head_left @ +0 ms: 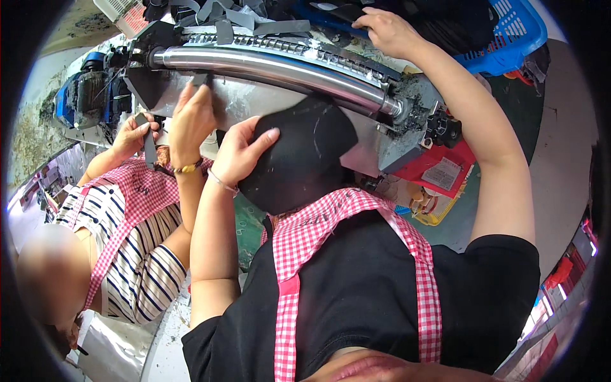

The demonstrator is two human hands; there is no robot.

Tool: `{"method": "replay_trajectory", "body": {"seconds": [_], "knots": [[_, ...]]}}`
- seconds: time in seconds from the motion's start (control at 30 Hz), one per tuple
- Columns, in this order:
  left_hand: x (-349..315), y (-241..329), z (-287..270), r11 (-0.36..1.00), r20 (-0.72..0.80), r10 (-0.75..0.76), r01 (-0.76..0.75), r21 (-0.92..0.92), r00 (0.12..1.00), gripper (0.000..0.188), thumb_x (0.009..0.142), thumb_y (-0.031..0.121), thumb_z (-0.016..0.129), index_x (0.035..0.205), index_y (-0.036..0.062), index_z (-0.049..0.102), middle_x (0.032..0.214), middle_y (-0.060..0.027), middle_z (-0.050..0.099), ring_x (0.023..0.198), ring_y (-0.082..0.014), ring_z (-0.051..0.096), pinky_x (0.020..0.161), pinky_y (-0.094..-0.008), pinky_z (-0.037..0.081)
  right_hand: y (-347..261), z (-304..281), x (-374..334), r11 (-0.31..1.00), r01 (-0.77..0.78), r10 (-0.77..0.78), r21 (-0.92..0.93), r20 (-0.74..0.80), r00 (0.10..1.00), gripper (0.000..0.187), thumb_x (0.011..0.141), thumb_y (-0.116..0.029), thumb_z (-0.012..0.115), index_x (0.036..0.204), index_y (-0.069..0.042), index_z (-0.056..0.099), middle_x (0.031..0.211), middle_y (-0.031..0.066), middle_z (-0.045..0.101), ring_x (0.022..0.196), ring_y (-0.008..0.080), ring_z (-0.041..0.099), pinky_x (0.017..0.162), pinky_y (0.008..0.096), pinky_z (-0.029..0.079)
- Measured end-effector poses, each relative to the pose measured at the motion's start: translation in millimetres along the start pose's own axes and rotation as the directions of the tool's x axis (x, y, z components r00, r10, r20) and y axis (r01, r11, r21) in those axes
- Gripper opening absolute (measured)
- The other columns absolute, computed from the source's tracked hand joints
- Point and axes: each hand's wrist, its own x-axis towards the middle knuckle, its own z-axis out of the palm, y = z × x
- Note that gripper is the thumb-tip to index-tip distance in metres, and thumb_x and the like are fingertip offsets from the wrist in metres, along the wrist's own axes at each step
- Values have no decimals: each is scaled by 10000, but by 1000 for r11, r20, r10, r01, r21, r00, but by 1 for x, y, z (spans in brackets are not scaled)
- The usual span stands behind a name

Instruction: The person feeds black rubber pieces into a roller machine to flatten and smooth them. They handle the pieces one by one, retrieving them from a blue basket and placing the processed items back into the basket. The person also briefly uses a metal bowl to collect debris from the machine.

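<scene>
My left hand (pixel 240 151) is closed on the edge of black sheet pieces (pixel 296 149), thumb on top. These broad, rounded pieces hang between my apron and the machine's sloping metal plate (pixel 245 102). Whether they form one layer or more I cannot tell. Beyond the machine, at the far right, my right hand (pixel 388 33) reaches to the near side of a blue basket (pixel 512 48) full of dark material. Its bent fingers pinch the end of a dark flat piece (pixel 347 13). A shiny metal roller (pixel 254 69) lies between my two hands.
At my left, a co-worker's hand (pixel 193 118) holds a small dark piece at the plate; the other (pixel 132 135) grips a grey strip (pixel 149 143). Grey strips (pixel 280 27) lie heaped behind the roller. A blue motor (pixel 86 99) is left; a red box (pixel 439 169) stands below right.
</scene>
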Motion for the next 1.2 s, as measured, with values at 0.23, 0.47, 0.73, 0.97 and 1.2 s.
{"method": "replay_trajectory", "body": {"seconds": [0.23,0.47,0.73,0.97,1.2], "knots": [[-1,21,-7,994,18,5,-7,112,1000,396,881,184,796,1178,12,600,1033,-46,675,935,-102,619,813,-240,511,-15,0,-2,768,-340,137,542,381,915,715,1028,-632,368,1270,-35,680,1280,187,675,1364,336,504,1190,439,309],[-6,16,-10,996,69,-74,70,64,995,296,924,147,736,1149,-26,649,989,-31,703,865,-73,636,759,-257,537,22,19,5,534,-166,256,829,29,966,319,913,-151,705,1193,-3,669,1184,75,685,1070,146,635,964,307,493],[2,24,-24,1000,134,-17,18,-8,991,312,898,95,757,1156,3,609,1065,-52,685,1017,-99,620,903,-256,501,10,-2,21,993,42,-62,112,188,980,276,905,-87,617,1142,31,693,1243,110,680,1133,215,631,1040,343,456],[19,3,-34,956,154,-61,14,294,986,277,973,252,684,1030,-19,661,849,2,675,801,-65,595,731,-263,505,24,1,13,687,-208,29,696,259,965,393,918,-285,728,1178,6,680,1104,79,693,1051,166,624,897,296,490],[-6,14,-41,986,107,-98,82,147,989,322,857,205,815,1054,-15,685,906,-10,693,825,-76,629,751,-254,520,16,0,19,958,247,-213,148,-215,953,367,880,-104,659,1237,-17,666,1076,97,714,1067,239,661,985,353,501]]}}
